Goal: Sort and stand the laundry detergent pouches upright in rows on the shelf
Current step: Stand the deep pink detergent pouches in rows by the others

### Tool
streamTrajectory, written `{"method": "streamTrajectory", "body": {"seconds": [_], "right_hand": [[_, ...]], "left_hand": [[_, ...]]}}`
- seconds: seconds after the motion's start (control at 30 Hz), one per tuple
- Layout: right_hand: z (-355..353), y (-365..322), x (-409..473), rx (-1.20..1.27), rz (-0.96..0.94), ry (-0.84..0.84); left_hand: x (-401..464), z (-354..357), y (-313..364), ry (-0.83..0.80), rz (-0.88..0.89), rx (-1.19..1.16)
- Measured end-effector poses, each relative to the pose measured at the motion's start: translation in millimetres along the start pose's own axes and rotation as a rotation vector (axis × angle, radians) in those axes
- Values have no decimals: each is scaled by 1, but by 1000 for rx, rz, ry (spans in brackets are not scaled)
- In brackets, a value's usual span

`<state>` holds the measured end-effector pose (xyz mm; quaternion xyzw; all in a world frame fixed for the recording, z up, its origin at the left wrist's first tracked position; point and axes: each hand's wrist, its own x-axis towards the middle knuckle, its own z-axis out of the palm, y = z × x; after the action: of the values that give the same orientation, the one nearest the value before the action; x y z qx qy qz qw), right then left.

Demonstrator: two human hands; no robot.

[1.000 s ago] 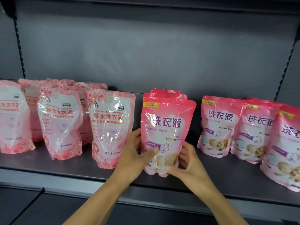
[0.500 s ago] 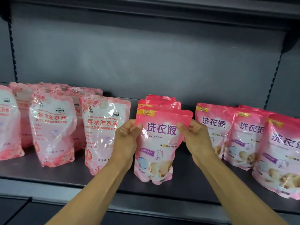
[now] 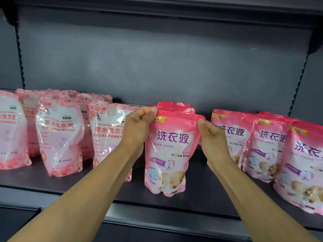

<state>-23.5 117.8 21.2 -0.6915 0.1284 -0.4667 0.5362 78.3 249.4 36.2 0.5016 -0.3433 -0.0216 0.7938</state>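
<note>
A solid pink detergent pouch (image 3: 168,154) with purple lettering stands upright at the middle of the dark shelf (image 3: 104,191), heading a row with two like pouches (image 3: 174,106) behind it. My left hand (image 3: 138,126) pinches its top left corner. My right hand (image 3: 212,137) pinches its top right corner. To the right stand three more pink pouches (image 3: 267,149), each with others behind. On the left stand clear floral pouches (image 3: 60,137) with red lettering, in rows.
The grey back panel (image 3: 157,63) rises behind the pouches. An upper shelf (image 3: 174,6) hangs overhead. The shelf's front lip (image 3: 157,215) runs below my forearms. Slotted uprights (image 3: 20,55) stand at both sides.
Both hands rose from the lower part of the front pink pouch to its top corners, and the pouch now stands straighter. The view has shifted slightly.
</note>
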Motion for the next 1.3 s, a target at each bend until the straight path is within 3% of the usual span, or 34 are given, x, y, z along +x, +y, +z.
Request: {"method": "streamTrajectory", "body": {"seconds": [0.23,0.37,0.5,0.7,1.0,1.17,1.23,1.3], "right_hand": [[-3,4,0,-39,-56,-23],[-8,9,-8,-25,-42,-145],[-24,26,-28,-41,8,-218],[-30,73,-66,-327,102,-437],[-19,93,-75,-591,-42,-321],[-22,82,-79,-505,24,-302],[-31,78,-82,-469,74,-240],[-45,74,-86,-481,76,-161]], "left_hand": [[4,1,-9,54,-49,-116],[-9,-5,-14,34,-66,-65],[-43,-25,-33,-48,-76,64],[-85,-37,-80,-233,-152,356],[-88,-37,-100,-172,-159,615],[-93,-36,-94,-181,-141,633],[-101,-36,-90,-118,-55,706],[-111,-34,-82,-62,140,813]]}}
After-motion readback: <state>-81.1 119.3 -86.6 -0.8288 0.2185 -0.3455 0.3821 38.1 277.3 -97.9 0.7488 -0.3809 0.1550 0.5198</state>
